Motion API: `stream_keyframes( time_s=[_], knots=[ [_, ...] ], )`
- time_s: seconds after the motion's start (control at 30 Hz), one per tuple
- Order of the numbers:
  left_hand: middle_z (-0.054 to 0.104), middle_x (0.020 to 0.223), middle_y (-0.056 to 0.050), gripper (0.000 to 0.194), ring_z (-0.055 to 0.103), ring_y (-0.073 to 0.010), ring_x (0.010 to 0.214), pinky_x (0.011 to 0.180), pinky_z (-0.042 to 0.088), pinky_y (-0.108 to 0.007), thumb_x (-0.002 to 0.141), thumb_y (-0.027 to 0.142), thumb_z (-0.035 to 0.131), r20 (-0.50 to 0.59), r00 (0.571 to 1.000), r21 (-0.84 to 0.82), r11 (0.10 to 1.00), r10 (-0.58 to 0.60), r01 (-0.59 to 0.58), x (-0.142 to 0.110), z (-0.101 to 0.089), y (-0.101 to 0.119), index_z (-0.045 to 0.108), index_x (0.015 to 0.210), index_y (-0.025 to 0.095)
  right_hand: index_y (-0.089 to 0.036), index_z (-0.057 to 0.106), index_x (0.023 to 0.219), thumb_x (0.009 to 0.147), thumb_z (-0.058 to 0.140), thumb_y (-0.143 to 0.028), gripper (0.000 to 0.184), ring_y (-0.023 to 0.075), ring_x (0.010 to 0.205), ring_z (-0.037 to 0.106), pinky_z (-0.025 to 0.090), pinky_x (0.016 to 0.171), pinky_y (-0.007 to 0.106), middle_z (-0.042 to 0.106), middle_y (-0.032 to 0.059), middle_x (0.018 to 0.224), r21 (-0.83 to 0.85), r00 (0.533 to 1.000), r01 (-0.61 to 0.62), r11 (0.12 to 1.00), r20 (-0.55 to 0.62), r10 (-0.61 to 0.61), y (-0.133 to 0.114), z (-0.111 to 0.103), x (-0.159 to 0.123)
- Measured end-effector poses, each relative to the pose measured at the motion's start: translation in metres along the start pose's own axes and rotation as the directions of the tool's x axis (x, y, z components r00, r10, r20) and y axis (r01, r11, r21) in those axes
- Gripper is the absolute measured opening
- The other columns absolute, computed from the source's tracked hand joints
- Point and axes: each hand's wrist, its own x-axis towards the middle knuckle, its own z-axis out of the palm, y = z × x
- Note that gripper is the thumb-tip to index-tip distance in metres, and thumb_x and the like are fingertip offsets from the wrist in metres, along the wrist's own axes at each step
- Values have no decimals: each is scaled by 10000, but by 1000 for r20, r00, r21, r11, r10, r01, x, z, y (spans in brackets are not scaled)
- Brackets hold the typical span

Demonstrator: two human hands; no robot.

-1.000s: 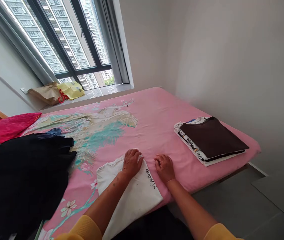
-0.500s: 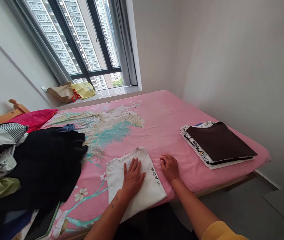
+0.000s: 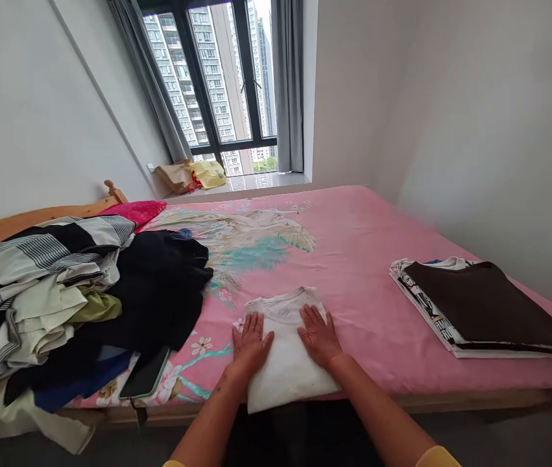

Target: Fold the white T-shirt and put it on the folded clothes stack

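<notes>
A folded white T-shirt (image 3: 288, 363) lies on the pink bed sheet (image 3: 353, 259) near the bed's front edge, its neckline facing away from me. My left hand (image 3: 251, 344) rests on the shirt's left side with fingers stretched out. On the right side my right hand (image 3: 319, 337) is laid flat, fingers spread. Neither hand grips the cloth. The black print seen earlier on the shirt's right side is out of sight.
Folded shirts with a dark brown one (image 3: 480, 305) on top are stacked at the right. A heap of loose clothes (image 3: 61, 279) covers the left side. A phone (image 3: 146, 373) lies by the heap. Bags (image 3: 207, 174) sit on the windowsill.
My right hand has moved from the sheet beside the shirt onto its right side. My left hand has shifted to the shirt's left side. The view has turned left.
</notes>
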Motion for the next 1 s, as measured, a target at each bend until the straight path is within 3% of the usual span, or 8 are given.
stream_keyframes(
  time_s=[0.1, 0.2, 0.33, 0.4, 0.5, 0.67, 0.83, 1.0],
  knots=[
    [206, 1527, -99, 649, 166, -255, 1405, 1123, 59, -529, 891, 480, 299, -24, 991, -52, 990, -135, 134, 6, 5, -17, 221, 1450, 160, -115, 353, 1388, 873, 381, -371, 576, 242, 1383, 201, 110, 1132, 480, 288, 116, 1484, 4, 986, -116, 993, -125, 115, 16, 8, 6],
    [356, 1456, -163, 646, 291, -264, 1356, 1118, 175, -461, 879, 450, 346, -148, 970, -129, 976, -194, 175, -5, 12, -27, 301, 1410, 84, -78, 416, 1318, 832, 413, -346, 555, 254, 1317, 331, 267, 1093, 437, 404, 179, 1395, 171, 928, -158, 972, -310, 206, 38, 10, 4],
    [506, 1324, -174, 618, 456, -276, 1232, 1033, 341, -422, 826, 408, 462, -254, 955, -302, 950, -153, 72, -40, 13, -28, 384, 1349, 88, -131, 455, 1232, 782, 482, -372, 511, 238, 1097, 546, 429, 970, 409, 544, 163, 1226, 535, 914, -156, 830, -241, 327, 59, 4, -15],
    [577, 1226, -168, 623, 546, -278, 1122, 967, 403, -427, 790, 396, 521, -180, 965, -421, 901, -192, 101, -56, 9, -28, 403, 1326, 100, -149, 449, 1223, 768, 525, -392, 521, 217, 1029, 584, 474, 907, 372, 566, 146, 1191, 660, 917, -221, 718, -109, 383, 64, -3, -27],
    [652, 1074, -152, 579, 625, -267, 977, 862, 470, -394, 736, 395, 612, 62, 954, -623, 736, -293, 266, -65, 0, -30, 489, 1226, 113, -164, 502, 1142, 732, 583, -346, 455, 183, 1017, 590, 486, 861, 299, 596, 114, 1145, 741, 908, -339, 580, 98, 407, 63, -17, -36],
    [695, 950, -107, 460, 679, -213, 741, 574, 514, -283, 682, 428, 705, 473, 865, -835, 230, -167, 500, -55, -17, -33, 570, 1029, 156, -143, 612, 815, 689, 629, -312, 211, 126, 596, 584, 472, 544, 240, 643, 46, 734, 711, 862, -500, 494, 351, 367, 55, -38, -28],
    [710, 902, -116, 351, 694, -196, 752, 681, 549, -286, 704, 317, 709, 544, 837, -838, -93, -63, 537, -41, -27, -26, 586, 979, 137, -154, 566, 724, 655, 663, -305, 192, 105, 429, 485, 407, 431, 238, 554, -8, 544, 673, 783, -618, 406, 482, 394, 45, -48, -11],
    [726, 842, -123, 385, 692, -285, 853, 742, 566, -381, 705, 296, 663, 632, 775, -764, -162, 14, 625, -18, -35, -13, 588, 1040, 122, -156, 579, 812, 624, 567, -162, 189, 122, 535, 560, 474, 542, 244, 612, 3, 632, 764, 796, -593, 254, 509, 327, 26, -62, 3]
  ],
)
